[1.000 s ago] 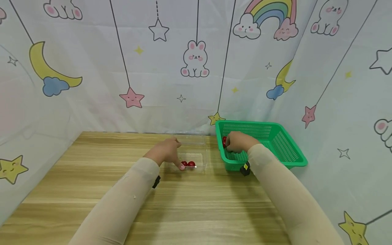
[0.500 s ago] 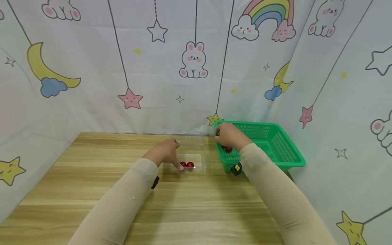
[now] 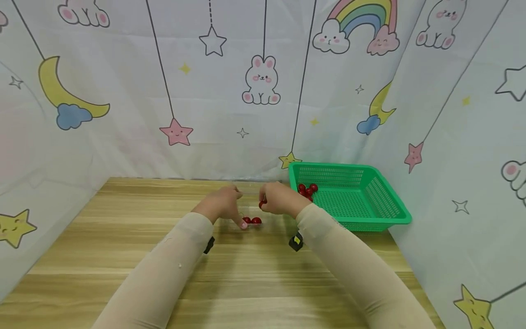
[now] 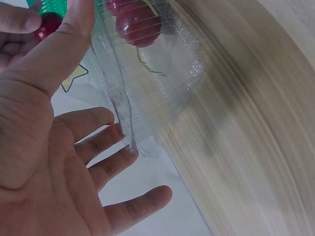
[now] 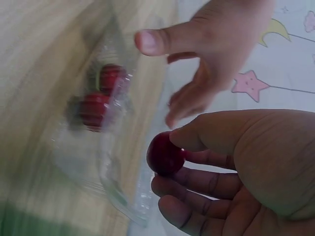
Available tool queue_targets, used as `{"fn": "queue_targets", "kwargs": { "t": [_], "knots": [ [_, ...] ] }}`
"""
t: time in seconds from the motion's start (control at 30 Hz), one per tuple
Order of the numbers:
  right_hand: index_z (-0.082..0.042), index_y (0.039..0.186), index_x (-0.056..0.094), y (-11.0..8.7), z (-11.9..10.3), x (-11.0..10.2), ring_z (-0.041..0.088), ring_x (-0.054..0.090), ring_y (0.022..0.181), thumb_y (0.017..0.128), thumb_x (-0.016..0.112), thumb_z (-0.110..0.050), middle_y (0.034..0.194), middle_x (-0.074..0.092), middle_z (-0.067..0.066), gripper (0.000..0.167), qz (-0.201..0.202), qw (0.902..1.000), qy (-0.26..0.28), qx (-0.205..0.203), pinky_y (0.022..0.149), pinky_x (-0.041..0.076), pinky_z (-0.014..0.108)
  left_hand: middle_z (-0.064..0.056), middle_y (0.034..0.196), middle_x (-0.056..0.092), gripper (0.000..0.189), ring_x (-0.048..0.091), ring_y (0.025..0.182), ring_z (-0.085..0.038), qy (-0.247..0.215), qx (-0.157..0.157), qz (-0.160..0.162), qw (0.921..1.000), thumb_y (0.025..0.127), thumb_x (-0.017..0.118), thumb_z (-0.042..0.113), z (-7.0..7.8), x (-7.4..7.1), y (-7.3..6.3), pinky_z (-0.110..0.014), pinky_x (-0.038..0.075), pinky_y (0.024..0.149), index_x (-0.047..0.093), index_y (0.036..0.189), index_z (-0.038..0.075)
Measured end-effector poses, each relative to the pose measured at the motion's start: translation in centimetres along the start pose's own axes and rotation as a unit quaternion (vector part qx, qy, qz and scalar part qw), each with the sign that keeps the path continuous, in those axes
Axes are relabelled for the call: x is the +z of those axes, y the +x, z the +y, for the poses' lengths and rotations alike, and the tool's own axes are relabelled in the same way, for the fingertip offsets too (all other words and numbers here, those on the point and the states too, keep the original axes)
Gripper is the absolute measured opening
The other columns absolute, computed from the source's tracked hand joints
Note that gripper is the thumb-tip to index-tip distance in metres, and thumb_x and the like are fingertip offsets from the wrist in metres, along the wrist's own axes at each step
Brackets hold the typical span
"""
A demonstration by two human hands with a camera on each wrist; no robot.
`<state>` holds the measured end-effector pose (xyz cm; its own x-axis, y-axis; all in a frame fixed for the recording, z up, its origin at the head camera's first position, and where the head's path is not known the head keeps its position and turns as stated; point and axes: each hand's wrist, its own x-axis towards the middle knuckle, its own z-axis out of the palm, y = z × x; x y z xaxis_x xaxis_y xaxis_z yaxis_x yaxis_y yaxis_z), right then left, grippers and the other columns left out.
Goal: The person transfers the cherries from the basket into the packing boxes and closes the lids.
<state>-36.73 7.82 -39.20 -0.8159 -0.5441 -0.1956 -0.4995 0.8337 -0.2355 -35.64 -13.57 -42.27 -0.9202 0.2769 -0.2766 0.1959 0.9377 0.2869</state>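
My right hand [image 3: 281, 200] pinches a red cherry [image 5: 165, 154] between thumb and fingertips. It hovers just right of a clear plastic clamshell box [image 4: 167, 93], whose lid is raised at the back. Two cherries [image 3: 256, 220] with green stems lie inside the box. At the box's left end is my left hand [image 3: 223, 204], thumb along the near rim and the other fingers spread and relaxed. In the left wrist view, its fingertips [image 4: 129, 156] touch the box's edge.
A green plastic basket [image 3: 370, 225] stands to the right at the back of the wood-grain table [image 3: 255, 283]. Several cherries [image 3: 309, 191] are gathered in its left corner. A white patterned curtain [image 3: 222, 91] rises behind the table and along both sides.
My right hand has lifted a cherry out of the green basket and moved left with it to the plastic box. My left hand has stayed at the box.
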Motion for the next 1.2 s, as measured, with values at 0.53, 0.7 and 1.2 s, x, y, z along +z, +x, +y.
{"fn": "queue_targets", "kwargs": {
  "t": [0.53, 0.7, 1.2],
  "knots": [
    [-0.018, 0.072, 0.074, 1.3, -0.2, 2.6, 0.011, 0.053, 0.062, 0.104, 0.078, -0.018, 0.066, 0.067, -0.007, 0.033, -0.046, 0.9967, -0.066, 0.0, 0.065, 0.052, 0.033, -0.015, 0.184, 0.037, 0.116, 0.041, 0.168, -0.043, 0.006, 0.002, 0.005, 1.0, 0.084, 0.101, 0.056, 0.0, 0.1, 0.1, -0.065, 0.046, 0.13, 0.045, 0.176, 0.011],
    [-0.015, 0.083, 0.082, 1.0, -0.3, 2.6, 0.012, 0.061, 0.068, 0.106, 0.077, -0.021, 0.079, 0.079, -0.003, 0.024, -0.047, 0.9963, -0.071, 0.003, 0.072, 0.061, 0.037, -0.015, 0.183, 0.038, 0.117, 0.043, 0.166, -0.043, 0.005, -0.001, 0.003, 1.0, 0.083, 0.102, 0.055, 0.1, 0.1, -0.1, -0.065, 0.047, 0.129, 0.045, 0.176, 0.011],
    [-0.012, 0.13, 0.084, -1.5, 2.1, -4.1, 0.023, 0.079, 0.115, 0.115, 0.066, -0.026, 0.136, 0.081, 0.008, 0.027, -0.024, 0.9996, -0.008, 0.014, 0.105, 0.067, 0.049, -0.017, 0.183, 0.036, 0.117, 0.041, 0.167, -0.045, -0.01, 0.001, 0.002, 0.9999, 0.084, 0.102, 0.052, 0.1, 0.2, -0.3, -0.066, 0.044, 0.131, 0.044, 0.176, 0.01]
  ]
}}
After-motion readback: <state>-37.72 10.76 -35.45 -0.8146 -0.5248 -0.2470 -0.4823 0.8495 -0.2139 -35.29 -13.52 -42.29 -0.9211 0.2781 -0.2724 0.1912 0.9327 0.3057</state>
